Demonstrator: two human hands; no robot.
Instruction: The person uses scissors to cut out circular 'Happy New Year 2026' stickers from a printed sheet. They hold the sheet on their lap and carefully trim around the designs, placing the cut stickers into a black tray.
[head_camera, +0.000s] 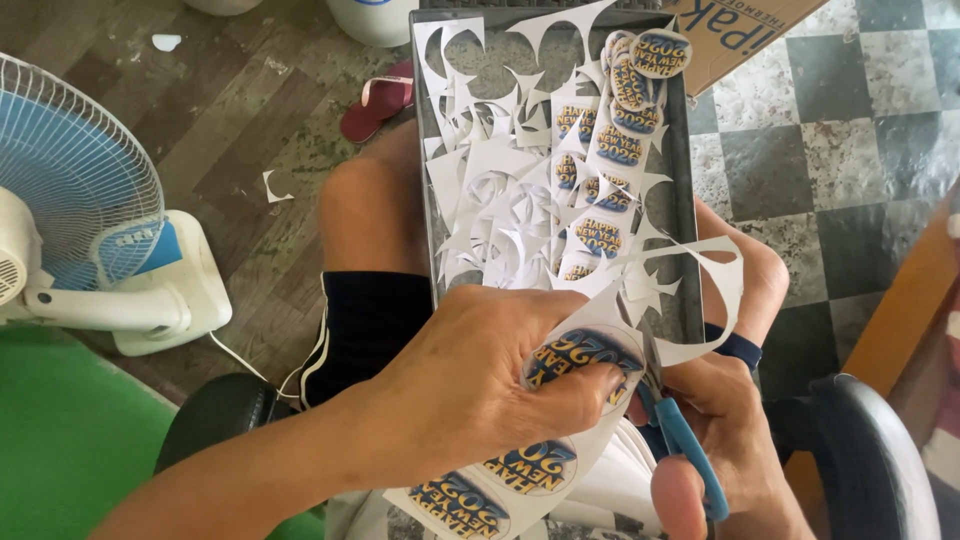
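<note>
Two hands: both are busy, cutting round stickers out of a sheet.
Left hand (470, 390): it pinches the sheet (530, 470), thumb on the round sticker (583, 360) being cut.
Right hand (730, 450): it is closed on the blue scissors (685, 445), just right of the left thumb.
Blades: mostly hidden behind the sheet, so I cannot tell how wide they are.
Tray (683, 200): it sits on the knees, just past the hands, full of white scraps (490, 190) and cut stickers (625, 100).
Fan (90, 220): far left of the hands, on the floor.
Doing it well: I think small snips are best, turning the sheet, thumb away from the blades.
</note>
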